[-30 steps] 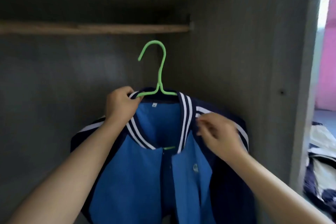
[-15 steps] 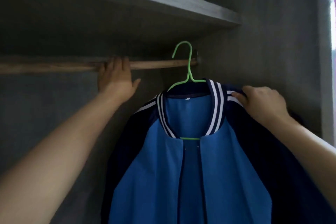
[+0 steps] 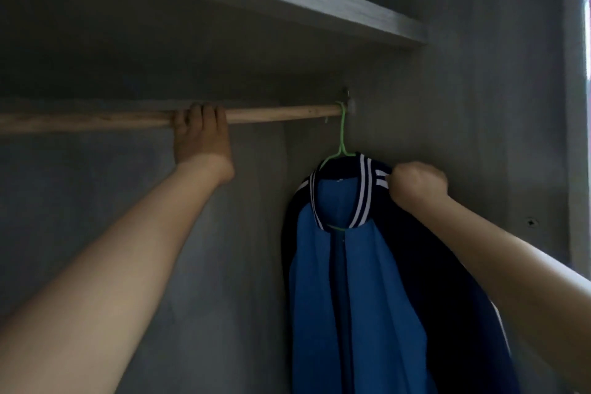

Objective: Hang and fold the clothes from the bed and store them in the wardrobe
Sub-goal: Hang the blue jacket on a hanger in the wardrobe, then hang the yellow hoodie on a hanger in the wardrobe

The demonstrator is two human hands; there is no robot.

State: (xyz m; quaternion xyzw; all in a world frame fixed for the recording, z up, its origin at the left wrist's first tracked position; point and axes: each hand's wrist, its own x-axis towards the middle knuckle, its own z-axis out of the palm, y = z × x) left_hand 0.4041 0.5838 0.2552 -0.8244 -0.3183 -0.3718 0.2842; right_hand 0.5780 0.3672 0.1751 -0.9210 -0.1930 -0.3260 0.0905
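Observation:
A blue jacket (image 3: 323, 297) with navy sleeves and a striped collar hangs on a green hanger (image 3: 342, 137). The hanger's hook sits over the wooden rail (image 3: 281, 113) at its far right end, close to the wardrobe's side wall. My right hand (image 3: 417, 184) grips the jacket's right shoulder beside the collar. My left hand (image 3: 201, 134) holds the rail further left, fingers curled over its top.
A grey shelf (image 3: 287, 6) runs above the rail. The wardrobe's grey back wall (image 3: 96, 185) and right side wall (image 3: 495, 105) close in the space. The rail left of my hand carries nothing in view.
The jacket on its hanger went up and right, and its hook now sits on the rail's right end. My left hand left the collar and took hold of the rail.

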